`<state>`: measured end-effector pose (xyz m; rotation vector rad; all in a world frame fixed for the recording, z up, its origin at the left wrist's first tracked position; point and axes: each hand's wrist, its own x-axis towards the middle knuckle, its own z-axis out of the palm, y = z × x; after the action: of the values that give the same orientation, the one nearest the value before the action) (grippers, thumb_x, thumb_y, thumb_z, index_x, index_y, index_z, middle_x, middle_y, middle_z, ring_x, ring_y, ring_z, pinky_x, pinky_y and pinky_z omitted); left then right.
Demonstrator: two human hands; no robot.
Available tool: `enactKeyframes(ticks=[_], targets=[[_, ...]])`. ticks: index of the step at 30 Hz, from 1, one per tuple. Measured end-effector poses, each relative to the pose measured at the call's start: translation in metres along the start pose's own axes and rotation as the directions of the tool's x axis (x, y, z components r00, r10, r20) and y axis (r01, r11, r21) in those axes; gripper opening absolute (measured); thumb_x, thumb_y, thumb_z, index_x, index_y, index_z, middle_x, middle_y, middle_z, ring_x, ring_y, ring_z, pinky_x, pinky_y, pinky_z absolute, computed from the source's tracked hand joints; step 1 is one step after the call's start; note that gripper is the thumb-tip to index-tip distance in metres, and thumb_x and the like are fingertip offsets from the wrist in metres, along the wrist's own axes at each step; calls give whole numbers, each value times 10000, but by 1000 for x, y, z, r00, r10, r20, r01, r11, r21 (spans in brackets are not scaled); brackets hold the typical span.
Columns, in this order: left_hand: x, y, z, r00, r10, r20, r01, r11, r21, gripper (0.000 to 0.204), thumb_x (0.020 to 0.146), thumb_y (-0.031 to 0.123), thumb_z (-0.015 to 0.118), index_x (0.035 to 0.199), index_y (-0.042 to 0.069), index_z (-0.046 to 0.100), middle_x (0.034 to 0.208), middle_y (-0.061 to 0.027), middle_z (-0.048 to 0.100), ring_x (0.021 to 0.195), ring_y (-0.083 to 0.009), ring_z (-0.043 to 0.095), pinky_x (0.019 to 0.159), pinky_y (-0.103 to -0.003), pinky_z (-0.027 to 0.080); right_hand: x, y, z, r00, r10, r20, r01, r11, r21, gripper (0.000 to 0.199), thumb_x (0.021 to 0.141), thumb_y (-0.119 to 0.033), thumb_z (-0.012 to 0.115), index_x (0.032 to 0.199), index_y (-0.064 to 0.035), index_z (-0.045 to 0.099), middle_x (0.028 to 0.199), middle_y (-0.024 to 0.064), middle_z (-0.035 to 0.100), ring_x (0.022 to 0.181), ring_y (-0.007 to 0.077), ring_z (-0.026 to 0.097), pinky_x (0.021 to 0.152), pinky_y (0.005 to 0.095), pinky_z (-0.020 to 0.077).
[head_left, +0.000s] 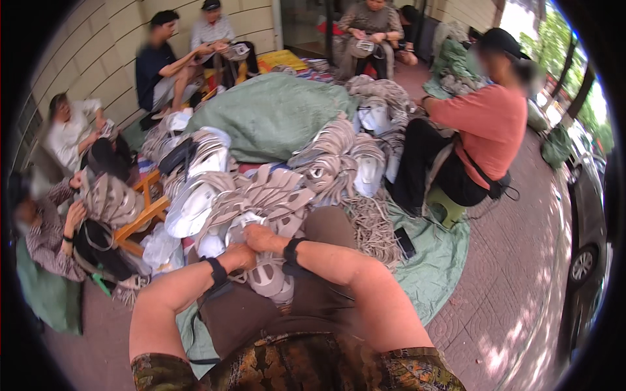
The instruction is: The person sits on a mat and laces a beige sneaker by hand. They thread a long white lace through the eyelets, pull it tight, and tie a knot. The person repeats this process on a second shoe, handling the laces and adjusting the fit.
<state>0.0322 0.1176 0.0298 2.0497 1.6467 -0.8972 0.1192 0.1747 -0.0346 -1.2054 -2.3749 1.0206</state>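
My left hand (240,256) and my right hand (259,238) are close together above my lap, both with fingers closed around a beige-grey shoe upper (238,229). The fingertips are partly hidden, so whether they also pinch a lace cannot be seen. Below my wrists, another beige shoe upper with cut-outs (266,280) lies between my thighs. Right in front of my hands spreads a heap of beige shoe uppers (257,199), with white liner-like pieces (189,212) to its left. A tangled bundle of beige laces (372,228) lies just right of my knee.
A green tarp (440,267) holds the piles and a black phone (404,243). Beyond rises a large green sack (274,114). A wooden stool (147,212) stands left. Several people sit around, one in an orange shirt (486,124) at right. A car (587,241) is parked beyond the pavement.
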Motion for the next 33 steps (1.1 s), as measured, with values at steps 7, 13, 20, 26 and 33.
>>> enactKeyframes(ticks=[7, 13, 20, 26, 33], targets=[[10, 2, -7, 987, -144, 66, 155, 963, -221, 420, 685, 149, 619, 1097, 77, 659, 1209, -98, 616, 1174, -248, 554, 915, -404, 419, -9, 1, -20, 999, -42, -11, 42, 997, 66, 176, 805, -139, 529, 868, -12, 635, 864, 226, 637, 829, 397, 613, 724, 446, 474], [9, -5, -3, 995, -96, 30, 100, 959, -266, 409, 638, 105, 606, 1040, 84, 681, 1168, -94, 635, 1153, -251, 565, 885, -413, 422, -15, 1, -21, 992, -113, -62, 121, 983, 136, 157, 822, -134, 523, 859, -8, 609, 807, 210, 634, 791, 390, 607, 705, 433, 472], [-20, 5, 7, 948, -113, -296, -3, 931, -364, 214, 681, 106, 583, 838, 22, 702, 942, -168, 685, 978, -291, 638, 831, -406, 413, -19, -2, -28, 996, -78, -37, 82, 986, 145, 150, 828, -134, 517, 861, -17, 604, 835, 198, 631, 814, 372, 604, 722, 426, 467], [-21, -2, 14, 891, -121, -438, -106, 882, -459, 203, 777, 137, 525, 829, 9, 674, 889, -207, 666, 931, -348, 632, 839, -449, 438, -19, -5, -32, 999, -52, -11, 53, 982, 180, 146, 824, -128, 518, 877, -25, 605, 837, 194, 627, 818, 365, 594, 727, 431, 464], [10, -19, 23, 766, -237, -598, -391, 566, -726, 279, 889, 181, 420, 845, 18, 643, 785, -236, 644, 744, -368, 644, 698, -448, 508, -9, 29, -20, 985, -172, 0, 154, 882, 444, 119, 928, -91, 485, 888, -52, 590, 739, -10, 571, 656, 88, 504, 594, 250, 420]])
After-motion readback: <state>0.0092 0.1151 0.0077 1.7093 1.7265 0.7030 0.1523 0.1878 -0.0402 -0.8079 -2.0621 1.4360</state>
